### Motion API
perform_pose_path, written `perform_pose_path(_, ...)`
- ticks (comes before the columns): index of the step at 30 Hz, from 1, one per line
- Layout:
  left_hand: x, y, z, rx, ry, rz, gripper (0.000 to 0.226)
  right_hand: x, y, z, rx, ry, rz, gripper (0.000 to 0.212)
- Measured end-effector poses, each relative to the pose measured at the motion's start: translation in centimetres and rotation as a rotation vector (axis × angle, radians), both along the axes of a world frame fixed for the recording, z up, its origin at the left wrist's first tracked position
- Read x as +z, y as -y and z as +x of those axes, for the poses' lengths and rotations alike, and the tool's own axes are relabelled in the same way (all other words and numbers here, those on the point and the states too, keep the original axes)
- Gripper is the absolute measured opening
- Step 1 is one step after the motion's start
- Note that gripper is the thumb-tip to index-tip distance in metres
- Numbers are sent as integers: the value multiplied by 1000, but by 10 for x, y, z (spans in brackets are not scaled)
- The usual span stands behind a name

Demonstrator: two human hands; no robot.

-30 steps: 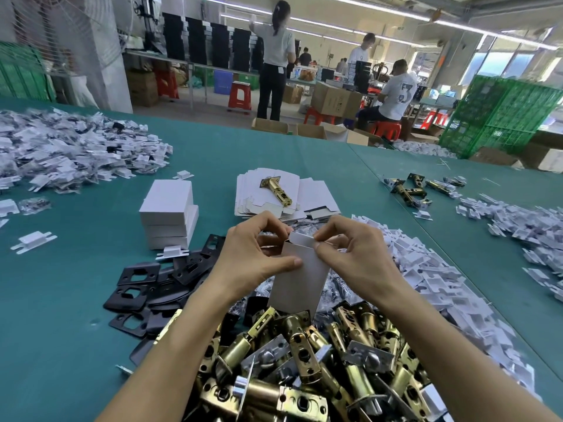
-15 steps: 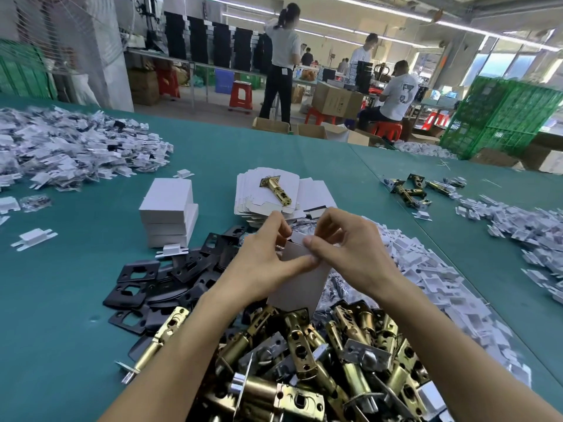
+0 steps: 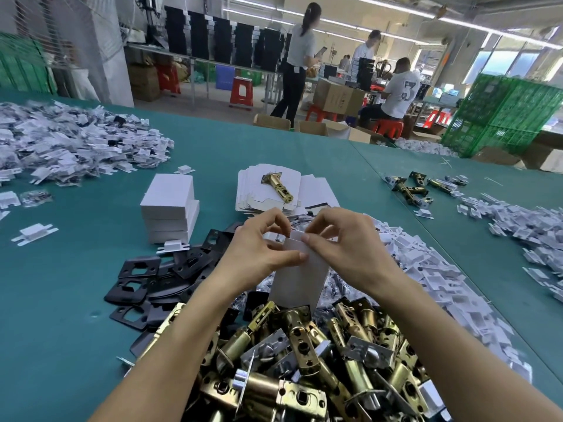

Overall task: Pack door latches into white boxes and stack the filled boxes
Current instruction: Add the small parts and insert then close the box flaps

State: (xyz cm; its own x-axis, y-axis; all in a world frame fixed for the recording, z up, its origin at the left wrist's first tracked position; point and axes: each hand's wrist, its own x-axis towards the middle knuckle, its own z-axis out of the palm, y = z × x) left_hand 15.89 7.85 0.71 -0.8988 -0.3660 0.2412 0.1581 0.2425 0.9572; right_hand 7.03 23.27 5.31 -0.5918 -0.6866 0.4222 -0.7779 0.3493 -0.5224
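Over green table [image 3: 76, 300], holding white box [image 3: 300, 278] upright above brass latches [image 3: 304, 360]: gripping its side with left hand [image 3: 259, 254] for steadiness, pinching top flap [image 3: 297, 236] with right hand [image 3: 350, 248], apparently tucking it shut near stacked boxes [image 3: 169, 208].

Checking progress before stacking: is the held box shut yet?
Not yet. The box stands upright over the latches, its top flap raised, pinched between the left hand and right hand. Contents: cannot tell.
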Motion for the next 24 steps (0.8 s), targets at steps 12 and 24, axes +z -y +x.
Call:
perform_pose_path(12,-2,0,1,-54,-61,54,25,-13,-20,-2,162,151,11,22)
perform_pose_path(24,-13,4,-6,-28,34,10,26,-34,-29,-5,102,572,-269,30)
